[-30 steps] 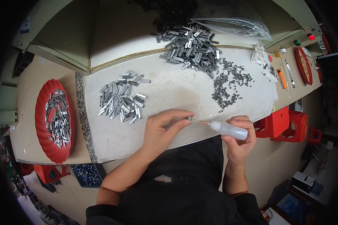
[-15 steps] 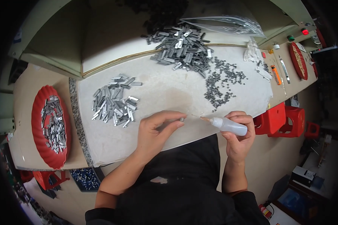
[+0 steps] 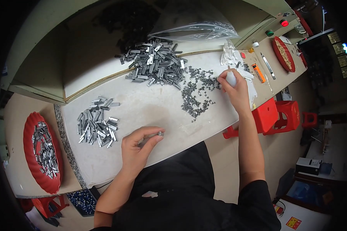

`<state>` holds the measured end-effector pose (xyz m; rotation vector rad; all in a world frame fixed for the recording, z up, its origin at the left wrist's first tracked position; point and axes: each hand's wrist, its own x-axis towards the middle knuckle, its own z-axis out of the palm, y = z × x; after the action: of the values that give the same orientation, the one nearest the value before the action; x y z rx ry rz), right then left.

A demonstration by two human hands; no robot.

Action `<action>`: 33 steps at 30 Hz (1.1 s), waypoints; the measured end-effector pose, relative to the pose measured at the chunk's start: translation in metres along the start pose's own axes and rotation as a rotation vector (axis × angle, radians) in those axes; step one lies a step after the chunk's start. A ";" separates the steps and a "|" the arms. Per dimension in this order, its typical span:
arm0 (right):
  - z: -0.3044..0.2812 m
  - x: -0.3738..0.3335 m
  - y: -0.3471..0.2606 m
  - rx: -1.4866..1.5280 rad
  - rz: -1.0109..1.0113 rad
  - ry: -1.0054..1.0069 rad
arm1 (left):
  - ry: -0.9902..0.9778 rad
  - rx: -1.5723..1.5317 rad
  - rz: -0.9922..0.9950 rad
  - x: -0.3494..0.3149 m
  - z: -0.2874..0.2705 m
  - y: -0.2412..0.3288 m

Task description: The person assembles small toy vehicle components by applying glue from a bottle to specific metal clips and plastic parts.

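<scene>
Thumb and fingers of my left hand (image 3: 139, 145) pinch a small grey metal block (image 3: 160, 133); its squarish end faces out and the rest is hidden by the fingers. My right hand (image 3: 236, 90) is wrapped round a white squeeze bottle (image 3: 231, 78), held upright at the right end of the worktop, beside scattered tiny dark metal parts (image 3: 198, 90). Left of my left hand lies a loose heap of grey metal blocks (image 3: 98, 122). A larger pile of similar blocks (image 3: 158, 63) sits farther back, at the shelf edge.
A scalloped red tray (image 3: 30, 154) with metal pieces stands far left. Clear plastic bags (image 3: 196, 31) lie at the back. Crumpled white tissue (image 3: 229, 54), an orange cutter (image 3: 258, 73), a silver pen-like tool (image 3: 268, 66) and another red tray (image 3: 277, 49) are at right, above red stools (image 3: 265, 115).
My right hand has carried the squeeze bottle away from the left hand, up to the right side, and turned it upright. My left hand still pinches the block. The whole view has shifted.
</scene>
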<state>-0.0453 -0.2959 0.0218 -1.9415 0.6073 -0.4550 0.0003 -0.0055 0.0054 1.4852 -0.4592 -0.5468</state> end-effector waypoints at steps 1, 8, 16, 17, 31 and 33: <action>0.000 0.006 0.004 -0.177 -0.114 0.001 | -0.002 -0.001 0.001 0.000 0.000 0.000; 0.008 0.017 -0.002 -0.619 -0.177 -0.005 | 0.002 0.012 0.008 0.000 -0.001 0.000; 0.013 0.021 0.001 -0.665 -0.219 0.009 | -0.012 0.019 0.041 0.001 -0.001 0.001; 0.014 0.022 0.001 -0.665 -0.224 0.020 | -0.009 0.018 0.041 0.001 -0.001 0.000; 0.019 0.024 0.001 -0.687 -0.249 0.028 | -0.006 0.017 0.024 0.000 -0.001 0.001; 0.018 0.024 0.001 -0.682 -0.261 0.030 | -0.006 0.021 0.027 0.000 -0.001 0.001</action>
<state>-0.0159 -0.2979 0.0146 -2.6880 0.5742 -0.4772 0.0012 -0.0049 0.0062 1.4962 -0.4901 -0.5268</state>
